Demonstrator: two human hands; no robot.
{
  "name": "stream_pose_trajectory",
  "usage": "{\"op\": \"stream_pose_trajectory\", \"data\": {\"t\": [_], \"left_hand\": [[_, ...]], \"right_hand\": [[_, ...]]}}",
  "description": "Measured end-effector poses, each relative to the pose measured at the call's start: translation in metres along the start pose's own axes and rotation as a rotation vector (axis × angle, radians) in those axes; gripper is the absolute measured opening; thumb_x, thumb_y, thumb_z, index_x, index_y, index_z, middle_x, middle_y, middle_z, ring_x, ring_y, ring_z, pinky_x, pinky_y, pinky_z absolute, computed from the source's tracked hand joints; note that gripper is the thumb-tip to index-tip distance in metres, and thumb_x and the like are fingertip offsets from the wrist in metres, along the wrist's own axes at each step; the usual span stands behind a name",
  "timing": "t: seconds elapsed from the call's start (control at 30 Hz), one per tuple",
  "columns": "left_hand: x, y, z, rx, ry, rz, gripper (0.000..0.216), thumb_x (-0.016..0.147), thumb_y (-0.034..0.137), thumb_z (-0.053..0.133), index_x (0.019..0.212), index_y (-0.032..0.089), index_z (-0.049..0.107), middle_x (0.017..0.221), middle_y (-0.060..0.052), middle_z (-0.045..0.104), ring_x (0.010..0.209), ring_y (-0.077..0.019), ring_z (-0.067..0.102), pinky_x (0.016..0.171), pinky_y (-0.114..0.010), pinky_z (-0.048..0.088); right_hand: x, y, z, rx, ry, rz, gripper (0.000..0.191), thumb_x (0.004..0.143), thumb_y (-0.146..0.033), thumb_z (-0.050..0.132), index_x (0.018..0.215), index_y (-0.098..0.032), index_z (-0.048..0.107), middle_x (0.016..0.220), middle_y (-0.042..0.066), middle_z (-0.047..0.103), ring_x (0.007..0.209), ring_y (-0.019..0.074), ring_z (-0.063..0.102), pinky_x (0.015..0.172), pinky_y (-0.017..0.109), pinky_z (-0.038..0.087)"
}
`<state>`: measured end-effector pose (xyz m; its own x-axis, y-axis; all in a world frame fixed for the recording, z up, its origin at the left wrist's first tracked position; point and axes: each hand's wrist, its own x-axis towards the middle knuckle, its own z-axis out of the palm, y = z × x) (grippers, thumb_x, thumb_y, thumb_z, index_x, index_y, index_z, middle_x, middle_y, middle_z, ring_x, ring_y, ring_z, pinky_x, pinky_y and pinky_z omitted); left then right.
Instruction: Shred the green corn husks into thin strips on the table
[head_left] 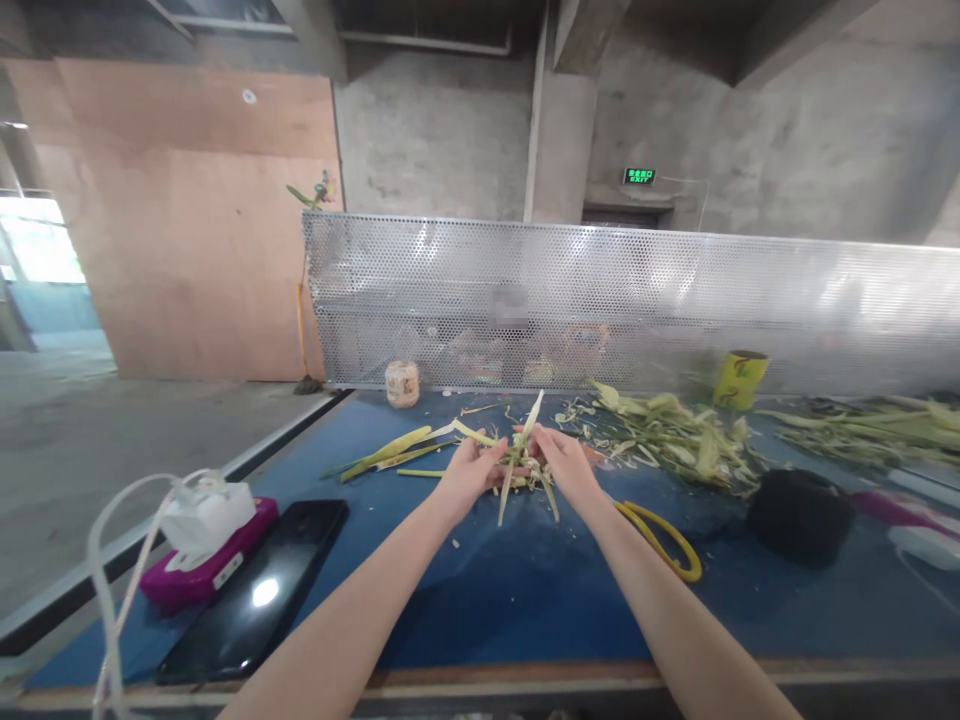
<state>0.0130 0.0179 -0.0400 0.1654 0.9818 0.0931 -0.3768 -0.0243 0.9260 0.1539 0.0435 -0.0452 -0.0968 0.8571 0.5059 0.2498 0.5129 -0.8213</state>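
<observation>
Over the middle of the blue table (517,590), both hands meet around crossed pale green leaf strips (529,420) that look like corn husk. My left hand (478,465) is closed on them from the left, its fingers reaching beneath the crossing. My right hand (559,460) pinches the same strips from the right. One pale end points up and away between the hands, and narrow ends hang toward me. The exact grip of some fingertips is hidden. Long yellow-green leaves (390,452) lie left of my left hand, and small scraps lie under both hands.
A heap of husk-like leaves (675,435) lies at right, near a yellow can (740,380), a black round object (801,515) and a yellow loop (667,540). At left are a phone (259,590) and a purple power strip (214,555). A perforated metal panel (600,290) edges the back.
</observation>
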Motion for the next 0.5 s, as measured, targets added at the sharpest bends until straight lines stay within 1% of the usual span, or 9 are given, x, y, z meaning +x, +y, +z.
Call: {"op": "stream_pose_trajectory", "data": {"t": [0.07, 0.1, 0.17, 0.2, 0.27, 0.33, 0.43, 0.5], "left_hand": [[0.002, 0.001, -0.002, -0.035, 0.029, 0.013, 0.032, 0.068, 0.029, 0.061, 0.086, 0.017, 0.037, 0.079, -0.006, 0.064, 0.061, -0.018, 0.064, 0.058, -0.03, 0.049], [0.003, 0.002, -0.002, -0.046, 0.047, 0.021, 0.028, 0.069, 0.029, 0.06, 0.08, 0.017, 0.037, 0.079, -0.006, 0.064, 0.062, -0.0181, 0.064, 0.058, -0.029, 0.048], [0.003, 0.004, -0.003, -0.072, 0.077, 0.033, 0.023, 0.07, 0.027, 0.058, 0.074, 0.016, 0.038, 0.076, -0.006, 0.063, 0.062, -0.0181, 0.064, 0.057, -0.028, 0.048], [0.003, 0.005, -0.004, -0.085, 0.085, 0.037, 0.022, 0.07, 0.025, 0.058, 0.073, 0.016, 0.038, 0.074, -0.005, 0.063, 0.062, -0.0179, 0.064, 0.057, -0.028, 0.048], [0.002, 0.006, -0.004, -0.11, 0.09, 0.041, 0.02, 0.07, 0.022, 0.058, 0.072, 0.016, 0.04, 0.07, -0.003, 0.062, 0.061, -0.0173, 0.064, 0.056, -0.027, 0.047], [0.002, 0.006, -0.004, -0.129, 0.091, 0.051, 0.019, 0.069, 0.02, 0.059, 0.07, 0.015, 0.041, 0.067, -0.002, 0.062, 0.059, -0.0159, 0.063, 0.057, -0.026, 0.047], [0.002, 0.005, -0.005, -0.132, 0.085, 0.081, 0.022, 0.064, 0.02, 0.063, 0.07, 0.014, 0.043, 0.068, -0.003, 0.062, 0.056, -0.0133, 0.062, 0.057, -0.025, 0.046], [0.002, 0.003, -0.005, -0.114, 0.066, 0.116, 0.026, 0.06, 0.02, 0.066, 0.072, 0.014, 0.044, 0.067, -0.003, 0.063, 0.057, -0.0125, 0.061, 0.057, -0.025, 0.046]], "right_hand": [[0.0, 0.001, -0.002, -0.042, 0.071, -0.026, 0.043, 0.08, -0.044, 0.032, 0.078, -0.015, 0.064, 0.057, 0.001, 0.048, 0.052, 0.0122, 0.044, 0.051, 0.024, 0.036], [-0.001, 0.0, -0.003, -0.078, 0.106, -0.065, 0.04, 0.08, -0.041, 0.033, 0.08, -0.015, 0.063, 0.061, 0.002, 0.049, 0.055, 0.013, 0.045, 0.054, 0.024, 0.037], [-0.004, -0.002, -0.004, -0.164, 0.144, -0.195, 0.029, 0.079, -0.034, 0.039, 0.087, -0.017, 0.061, 0.068, 0.003, 0.051, 0.062, 0.0143, 0.047, 0.06, 0.026, 0.039], [-0.006, -0.004, -0.004, -0.207, 0.14, -0.274, 0.024, 0.078, -0.029, 0.042, 0.09, -0.018, 0.059, 0.071, 0.003, 0.051, 0.064, 0.0146, 0.048, 0.063, 0.027, 0.04], [-0.01, -0.009, -0.004, -0.287, 0.081, -0.424, 0.02, 0.076, -0.02, 0.044, 0.091, -0.019, 0.057, 0.077, 0.005, 0.051, 0.069, 0.0154, 0.048, 0.068, 0.028, 0.04], [-0.013, -0.012, -0.003, -0.367, -0.006, -0.527, 0.02, 0.074, -0.014, 0.044, 0.088, -0.021, 0.057, 0.082, 0.006, 0.05, 0.078, 0.0167, 0.048, 0.073, 0.03, 0.04], [-0.015, -0.012, -0.001, -0.51, -0.102, -0.595, 0.019, 0.074, -0.014, 0.047, 0.087, -0.023, 0.058, 0.086, 0.006, 0.049, 0.084, 0.0177, 0.047, 0.078, 0.033, 0.037], [-0.015, -0.011, 0.001, -0.585, -0.118, -0.605, 0.017, 0.074, -0.016, 0.049, 0.087, -0.024, 0.058, 0.088, 0.005, 0.049, 0.084, 0.0176, 0.047, 0.078, 0.034, 0.036]]}}
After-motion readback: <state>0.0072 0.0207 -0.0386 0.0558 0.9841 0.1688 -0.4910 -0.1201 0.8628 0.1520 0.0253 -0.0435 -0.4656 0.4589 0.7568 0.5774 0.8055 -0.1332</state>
